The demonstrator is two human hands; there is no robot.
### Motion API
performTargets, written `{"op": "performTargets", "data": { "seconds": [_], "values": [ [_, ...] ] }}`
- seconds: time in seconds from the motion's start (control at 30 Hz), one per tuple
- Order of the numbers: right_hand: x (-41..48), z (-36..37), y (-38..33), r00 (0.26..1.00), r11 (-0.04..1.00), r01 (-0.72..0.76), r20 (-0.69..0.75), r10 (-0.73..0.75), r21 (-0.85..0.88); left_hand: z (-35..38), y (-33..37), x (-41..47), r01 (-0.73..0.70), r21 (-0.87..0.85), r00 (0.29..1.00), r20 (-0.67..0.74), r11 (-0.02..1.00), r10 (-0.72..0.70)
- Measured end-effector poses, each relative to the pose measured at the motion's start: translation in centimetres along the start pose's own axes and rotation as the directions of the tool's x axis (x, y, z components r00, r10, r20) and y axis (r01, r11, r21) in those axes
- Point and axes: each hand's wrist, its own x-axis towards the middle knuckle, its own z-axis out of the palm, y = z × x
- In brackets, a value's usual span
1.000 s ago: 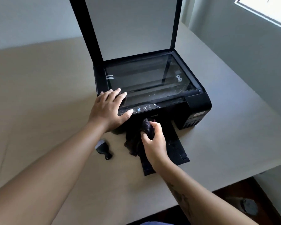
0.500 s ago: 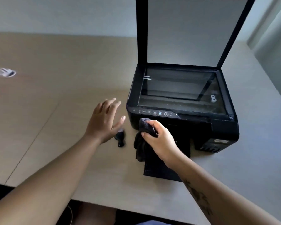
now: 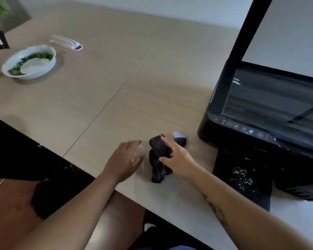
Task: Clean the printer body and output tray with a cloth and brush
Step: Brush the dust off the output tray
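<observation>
Cleaning looks unfinished — white crumbs (image 3: 241, 175) speckle the output tray (image 3: 257, 195) — while the right hand (image 3: 178, 160) pinches the bunched dark cloth (image 3: 158, 159) on the table (image 3: 98, 91) beside the brush (image 3: 180, 138), left hand (image 3: 125, 159) hovering open.

The printer (image 3: 217, 127) is glossy black, with one blue-lit icon among its pale ones. Its black output tray (image 3: 242, 179) is speckled with whitish flecks. The cloth (image 3: 158, 148) is black, the brush (image 3: 180, 140) black with a white tip. The tabletop (image 3: 116, 91) is pale beige woodgrain, the bowl (image 3: 43, 68) white with a green leaf band.
</observation>
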Motion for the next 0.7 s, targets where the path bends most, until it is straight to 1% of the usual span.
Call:
{"op": "performTargets", "data": {
  "seconds": [0.1, 0.13, 0.17, 0.23, 0.27, 0.37, 0.43, 0.5, 0.57, 0.6, 0.63, 0.7],
  "values": [
    [1.6, 1.2, 1.4, 0.984, 0.993, -0.116, -0.134, 0.119, 0.03, 0.2, -0.8, 0.4, -0.069, -0.004, 0.992, 0.108, 0.998, 0.07],
    [1.9, 1.4, 1.6, 0.979, 0.993, -0.121, -0.163, 0.118, -0.008, 0.2, -1.0, 0.6, -0.094, 0.009, 0.987, 0.132, 0.996, 0.092],
    [2.2, 1.7, 1.7, 0.978, 0.99, -0.114, -0.184, 0.097, -0.082, 0.3, -1.3, 1.0, -0.112, 0.019, 0.983, 0.15, 0.994, 0.108],
    [2.8, 1.9, 1.9, 0.972, 0.976, -0.103, -0.228, 0.058, -0.193, 0.5, -1.4, 1.5, -0.124, 0.018, 0.978, 0.17, 0.992, 0.119],
    [3.0, 2.1, 2.1, 0.968, 0.97, -0.114, -0.242, 0.06, -0.215, 0.8, -1.4, 1.8, -0.121, 0.001, 0.979, 0.164, 0.993, 0.119],
    [3.6, 3.2, 2.5, 0.962, 0.964, -0.172, -0.244, 0.12, -0.204, 1.5, -1.3, 2.7, -0.071, -0.11, 0.992, 0.098, 0.991, 0.082],
    [3.7, 3.8, 2.5, 0.959, 0.948, -0.179, -0.261, 0.109, -0.262, 1.5, -1.2, 3.1, -0.049, -0.147, 0.995, 0.077, 0.988, 0.061],
    [3.8, 3.8, 2.3, 0.946, 0.925, -0.18, -0.318, 0.068, -0.335, 1.2, -1.4, 3.3, -0.055, -0.127, 0.996, 0.068, 0.99, 0.064],
    [4.0, 3.5, 2.5, 0.915, 0.894, -0.219, -0.4, 0.049, -0.392, 0.8, -2.0, 3.5, -0.037, -0.104, 0.997, 0.066, 0.994, 0.045],
    [4.0, 3.3, 2.8, 0.889, 0.88, -0.269, -0.453, 0.07, -0.392, 0.5, -2.4, 3.6, -0.017, -0.105, 0.997, 0.067, 0.994, 0.024],
    [4.0, 3.0, 3.0, 0.858, 0.869, -0.326, -0.502, 0.107, -0.373, 0.2, -2.7, 3.7, 0.006, -0.115, 0.997, 0.074, 0.993, 0.002],
    [3.9, 2.5, 3.5, 0.813, 0.863, -0.414, -0.544, 0.208, -0.288, -0.5, -3.2, 3.8, 0.024, -0.139, 0.995, 0.098, 0.99, -0.01]
  ]
}}
